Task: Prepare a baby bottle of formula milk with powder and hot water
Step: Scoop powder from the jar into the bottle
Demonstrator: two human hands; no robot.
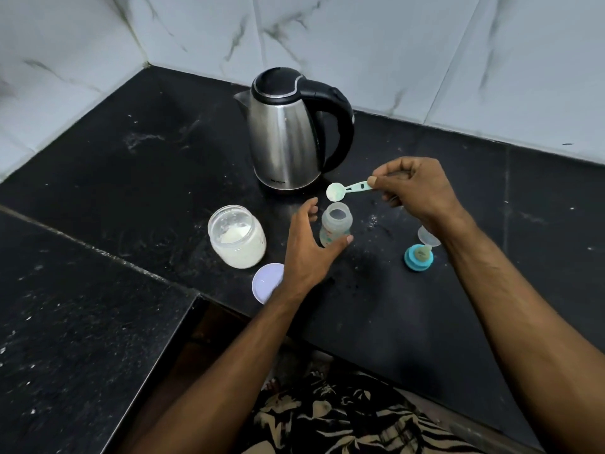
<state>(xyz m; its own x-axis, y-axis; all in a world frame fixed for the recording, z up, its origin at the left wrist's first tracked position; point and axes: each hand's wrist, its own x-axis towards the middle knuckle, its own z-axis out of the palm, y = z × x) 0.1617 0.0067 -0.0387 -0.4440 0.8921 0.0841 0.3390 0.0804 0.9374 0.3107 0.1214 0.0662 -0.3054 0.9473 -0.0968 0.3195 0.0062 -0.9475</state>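
Patterned fabric [343, 417] at the bottom edge, nearest the camera, between the two forearms. Black stone counter [131, 178] runs out from there to a marble-look tiled wall [360, 37].

Left hand [309, 249]: fingers spread wide and relaxed, cupped around the baby bottle [336, 229] without a firm grip; thumb tip touches the bottle's lower side, the other fingers stand just off its far-left side. Bottle upright, mouth open, no cap on.

Beside the left wrist, on its outer side: pale round lid [266, 282], flat on the counter. Just beyond that, left of the hand: open glass jar [236, 236], white powder inside, upright.

Right hand [414, 191]: fingers curled, thumb and forefinger pinching the handle end of a green measuring scoop [347, 189]. Scoop bowl points toward the left hand and hangs just above and behind the bottle mouth; contents of the bowl look whitish.

Under the right wrist, near side: blue bottle ring with teat [419, 257], and a clear cap [427, 237] touching it.

Farthest: steel electric kettle [288, 139], black lid and handle, just past the scoop.
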